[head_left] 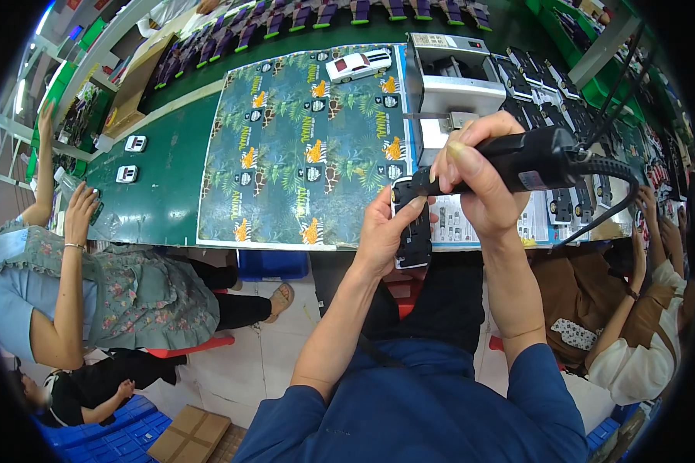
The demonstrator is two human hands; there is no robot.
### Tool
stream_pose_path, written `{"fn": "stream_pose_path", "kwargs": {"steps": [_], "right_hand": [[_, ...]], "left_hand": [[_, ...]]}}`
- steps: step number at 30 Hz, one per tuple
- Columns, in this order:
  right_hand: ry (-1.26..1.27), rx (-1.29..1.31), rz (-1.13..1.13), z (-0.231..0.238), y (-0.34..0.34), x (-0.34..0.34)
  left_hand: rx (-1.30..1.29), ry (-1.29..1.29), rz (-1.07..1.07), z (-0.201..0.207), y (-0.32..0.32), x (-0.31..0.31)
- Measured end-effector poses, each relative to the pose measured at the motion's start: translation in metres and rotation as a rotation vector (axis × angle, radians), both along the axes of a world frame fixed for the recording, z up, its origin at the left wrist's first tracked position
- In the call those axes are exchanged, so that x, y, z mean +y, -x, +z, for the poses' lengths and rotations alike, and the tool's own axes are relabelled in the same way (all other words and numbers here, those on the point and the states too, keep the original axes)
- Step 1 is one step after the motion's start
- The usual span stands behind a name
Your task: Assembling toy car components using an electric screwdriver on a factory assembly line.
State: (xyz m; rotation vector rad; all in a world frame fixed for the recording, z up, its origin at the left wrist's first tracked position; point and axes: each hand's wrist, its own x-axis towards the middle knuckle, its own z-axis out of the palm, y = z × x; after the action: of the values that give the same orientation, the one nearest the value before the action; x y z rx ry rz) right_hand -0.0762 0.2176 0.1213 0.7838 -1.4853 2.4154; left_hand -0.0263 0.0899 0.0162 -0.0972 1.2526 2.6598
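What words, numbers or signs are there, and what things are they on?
I'll say where the writing is without copying it:
Jungle-patterned mat: big yellow-green lettering, repeated and readable; its dark badges are too small to read.
Black corded tool: a pale label, too small to read.
White sheet: tiny print, too small to read.
Metal machine: small print along the top, too small to read.

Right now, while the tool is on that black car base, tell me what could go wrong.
The power tool in the right hand could slip and hit the left hand, whose thumb lies close to the tip.

The black car base is hand-held at the front edge of the table, so it might drop to the floor if the grip loosens.
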Motion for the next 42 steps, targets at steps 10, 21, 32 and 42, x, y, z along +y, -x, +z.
{"fn": "stream_pose_path", "kwargs": {"steps": [10, 21, 32, 42], "right_hand": [[0.24, 0.07, -0.001, 0.011, 0.019, 0.02], [0.723, -0.154, -0.327, 0.021, 0.146, 0.104], [0.454, -0.139, -0.176, -0.033, 0.187, 0.188], [0.154, -0.186, -0.396, -0.062, 0.068, 0.105]], "left_hand": [[-0.075, -0.093, -0.06, 0.0, 0.005, -0.012], [-0.105, -0.089, -0.034, 0.001, -0.002, -0.022], [-0.033, -0.16, -0.067, -0.012, 0.007, -0.011], [-0.036, -0.154, -0.046, -0.013, 0.004, -0.018]]}}
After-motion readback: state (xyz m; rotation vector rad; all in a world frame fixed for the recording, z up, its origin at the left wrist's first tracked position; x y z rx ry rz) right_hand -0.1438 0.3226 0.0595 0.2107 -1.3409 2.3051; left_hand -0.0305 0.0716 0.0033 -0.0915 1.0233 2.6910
